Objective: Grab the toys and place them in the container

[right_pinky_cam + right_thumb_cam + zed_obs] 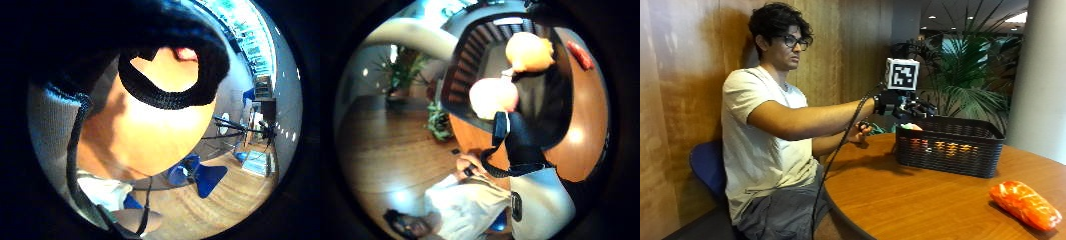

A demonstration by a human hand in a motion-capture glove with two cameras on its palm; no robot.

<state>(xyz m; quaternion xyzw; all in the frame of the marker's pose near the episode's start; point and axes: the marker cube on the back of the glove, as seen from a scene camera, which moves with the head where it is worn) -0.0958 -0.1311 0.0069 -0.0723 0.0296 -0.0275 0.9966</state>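
Above the near left corner of a black slatted basket (949, 150), my gloved right hand (906, 106) hovers with its fingers stretched out and nothing in them. Just below it, at the rim, a pale pink toy (909, 126) shows. From the thumb side palm view I look down into the basket (465, 65), which holds that pale round toy (492, 97) and an orange toy (529, 51). A long orange toy (1025, 202) lies on the round wooden table (919, 200) to the right of the basket, and appears past the basket as a red-orange toy (580, 55).
The bare left hand (859, 132) rests at the table's edge beside the basket. A large potted plant (966, 75) and a pale pillar (1046, 75) stand behind the table. Only table wood (150, 130) and a black strap (165, 95) fill the little finger side view.
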